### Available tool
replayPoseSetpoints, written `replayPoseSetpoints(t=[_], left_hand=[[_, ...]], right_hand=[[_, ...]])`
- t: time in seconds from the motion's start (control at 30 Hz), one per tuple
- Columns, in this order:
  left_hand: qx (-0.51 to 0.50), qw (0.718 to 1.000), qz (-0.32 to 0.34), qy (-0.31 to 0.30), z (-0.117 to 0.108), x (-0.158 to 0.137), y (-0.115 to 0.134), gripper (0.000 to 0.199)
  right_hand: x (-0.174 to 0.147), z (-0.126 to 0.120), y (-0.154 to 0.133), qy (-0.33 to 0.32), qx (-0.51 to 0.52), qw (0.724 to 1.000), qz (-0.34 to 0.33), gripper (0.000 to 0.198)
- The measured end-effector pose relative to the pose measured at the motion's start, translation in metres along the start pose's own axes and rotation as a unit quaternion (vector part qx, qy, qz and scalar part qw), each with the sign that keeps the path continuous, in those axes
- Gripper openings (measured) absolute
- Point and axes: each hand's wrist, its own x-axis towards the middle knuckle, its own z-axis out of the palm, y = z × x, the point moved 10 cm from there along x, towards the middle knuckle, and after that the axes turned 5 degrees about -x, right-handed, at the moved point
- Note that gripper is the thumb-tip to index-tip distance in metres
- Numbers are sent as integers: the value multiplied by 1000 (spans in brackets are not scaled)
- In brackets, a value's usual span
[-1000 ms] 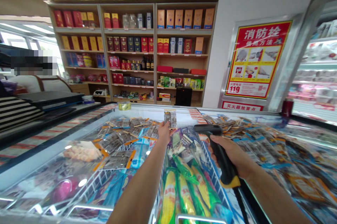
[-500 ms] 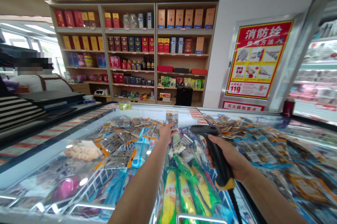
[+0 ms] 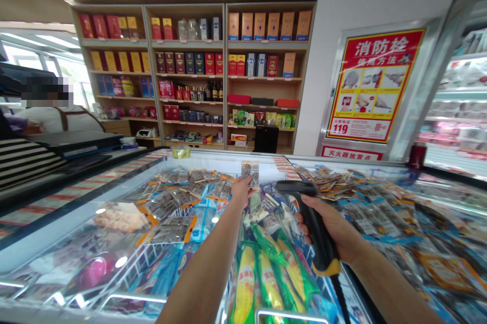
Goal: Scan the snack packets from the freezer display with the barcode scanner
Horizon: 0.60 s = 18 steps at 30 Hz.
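My left hand point(image 3: 241, 192) stretches out over the freezer and pinches a small clear packet point(image 3: 250, 173) with dark contents, held upright near the far wall. My right hand point(image 3: 335, 227) wraps round the handle of a black and yellow barcode scanner point(image 3: 317, 227), its head turned left toward the packet, a short gap between them. A cable point(image 3: 339, 296) runs down from the scanner's base. Below my hands lie bagged corn cobs point(image 3: 245, 283) in green and yellow wrappers and other wrapped goods point(image 3: 264, 208).
Piles of dark snack packets point(image 3: 171, 202) lie left, and more packets point(image 3: 380, 215) lie right. White wire dividers point(image 3: 140, 263) split the freezer. A tape roll point(image 3: 181, 152) rests on its far rim. A person in white point(image 3: 79, 118) is at the far left. Shelves point(image 3: 190, 75) of boxes stand behind.
The packet and my left hand have shifted very slightly to the right. The scanner stays almost where it was in my right hand.
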Motion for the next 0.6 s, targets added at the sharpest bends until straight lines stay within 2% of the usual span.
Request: replayPoseSetpoints(t=[0.07, 0.27, 0.6], left_hand=[[8, 1000, 0, -5, 2, -3, 1, 28], [48, 998, 8, -29, 8, -8, 4, 5], [-15, 996, -13, -82, 17, -4, -4, 12]], right_hand=[[0, -1, 0, 4, 0, 1000, -1, 19], [-1, -3, 0, 13, -7, 1000, -8, 20], [0, 1, -1, 6, 1, 1000, -7, 19]])
